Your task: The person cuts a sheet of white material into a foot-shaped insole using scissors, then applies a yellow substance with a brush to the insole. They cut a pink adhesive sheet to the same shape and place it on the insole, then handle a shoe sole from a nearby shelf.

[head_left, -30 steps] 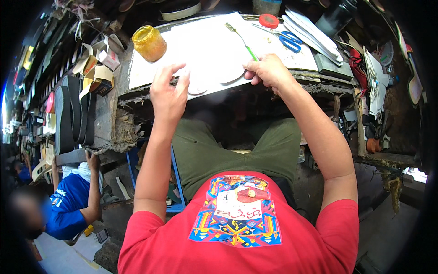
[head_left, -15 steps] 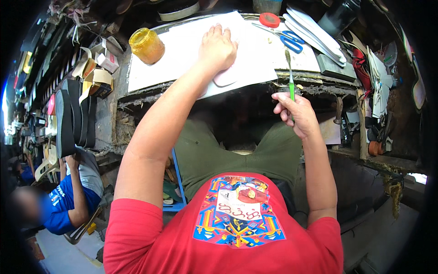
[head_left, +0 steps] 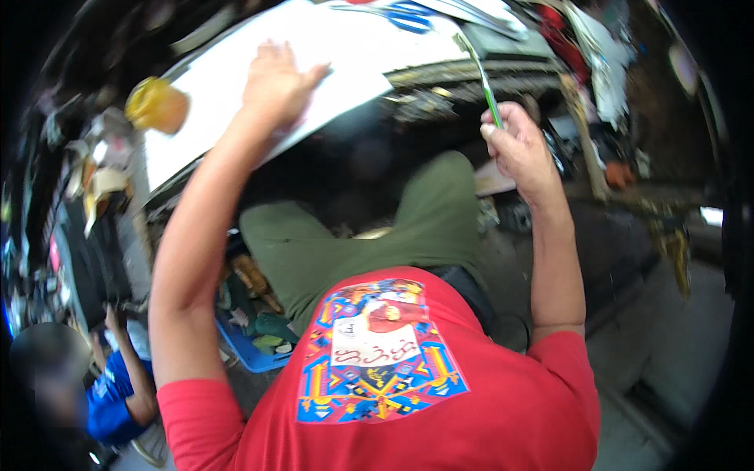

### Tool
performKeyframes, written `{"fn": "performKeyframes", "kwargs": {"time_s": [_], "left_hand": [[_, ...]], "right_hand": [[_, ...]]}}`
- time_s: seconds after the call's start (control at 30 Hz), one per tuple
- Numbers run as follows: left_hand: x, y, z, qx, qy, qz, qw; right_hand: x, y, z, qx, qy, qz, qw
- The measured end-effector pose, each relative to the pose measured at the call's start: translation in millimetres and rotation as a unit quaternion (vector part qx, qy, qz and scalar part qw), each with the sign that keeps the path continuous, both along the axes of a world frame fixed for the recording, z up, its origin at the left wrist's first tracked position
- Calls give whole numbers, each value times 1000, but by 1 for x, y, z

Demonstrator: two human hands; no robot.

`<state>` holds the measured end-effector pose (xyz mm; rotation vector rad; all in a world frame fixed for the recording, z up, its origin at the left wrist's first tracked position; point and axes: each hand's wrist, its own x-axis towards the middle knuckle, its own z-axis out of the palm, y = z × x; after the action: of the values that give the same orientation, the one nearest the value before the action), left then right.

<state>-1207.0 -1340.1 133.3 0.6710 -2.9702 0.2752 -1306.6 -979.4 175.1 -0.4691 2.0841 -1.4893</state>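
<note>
My left hand [head_left: 279,86] lies flat with its fingers spread on a white sheet [head_left: 349,74] that covers the workbench. Something pinkish under the palm shows only a little of its edge. In front of the bench's right part, my right hand [head_left: 518,153] is closed around the green handle of a slim toothbrush [head_left: 484,81], held with its dark, soiled tip pointing up and away. Left of the sheet's middle stands a yellow-stained jar [head_left: 157,106]. Blue-handled scissors [head_left: 410,17] rest at the far side. Motion blurs much of the picture.
A grey block [head_left: 510,45] and white folded pieces lie at the bench's far right. Dark soles [head_left: 90,251] and opened small boxes [head_left: 106,188] crowd the left. A blue crate [head_left: 255,355] stands by my left leg. Another person in a blue shirt [head_left: 118,392] sits at lower left.
The view has swung, so the bench now slants and sits farther up and left. My left hand stays flat on the sheet, its thumb farther out. My right hand keeps the toothbrush, now tilted leftward.
</note>
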Motion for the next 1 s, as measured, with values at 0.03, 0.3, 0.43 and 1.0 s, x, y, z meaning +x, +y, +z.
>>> {"fn": "performKeyframes", "kwargs": {"time_s": [0.03,0.3,0.43,1.0], "left_hand": [[-4,7,-1,-49,-1,-28,998],[52,109,41,117,310,-133,934],[144,196,38,514,254,-100,813],[364,135,-126,363,260,435,782]], "right_hand": [[-7,25,8,15,71,-17,997],[17,75,-3,-150,-86,73,982],[78,11,-27,-317,-399,193,838],[85,-48,-87,34,-227,239,944]]}}
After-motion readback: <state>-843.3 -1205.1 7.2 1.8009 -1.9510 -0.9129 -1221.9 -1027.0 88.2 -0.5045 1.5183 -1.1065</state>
